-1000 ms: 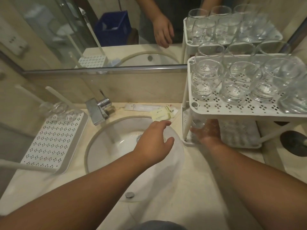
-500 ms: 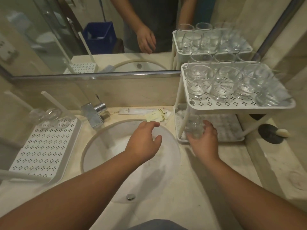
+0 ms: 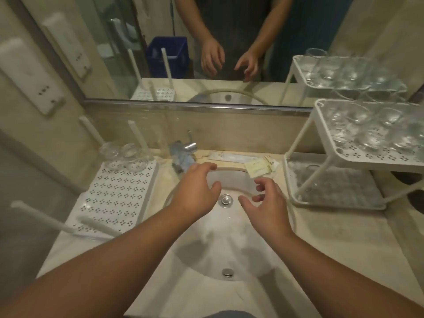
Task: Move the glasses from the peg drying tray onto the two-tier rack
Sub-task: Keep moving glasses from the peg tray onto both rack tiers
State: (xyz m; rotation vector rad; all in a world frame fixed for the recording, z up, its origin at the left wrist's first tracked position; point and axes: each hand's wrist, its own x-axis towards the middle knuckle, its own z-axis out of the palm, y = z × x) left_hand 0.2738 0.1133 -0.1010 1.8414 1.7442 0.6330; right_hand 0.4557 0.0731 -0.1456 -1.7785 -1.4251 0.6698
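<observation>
two empty hands, left hand (image 3: 197, 191) and right hand (image 3: 267, 203), loosely curled over sink (image 3: 229, 249); glass just released on two-tier rack (image 3: 325, 161); remaining glasses (image 3: 124, 156) waiting on peg drying tray (image 3: 114, 198).

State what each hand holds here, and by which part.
Nothing is held: left hand and right hand hang loosely curled and empty over the sink.

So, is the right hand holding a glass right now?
No, the right hand hovers over the sink with loosely curled fingers and nothing in them.
</observation>
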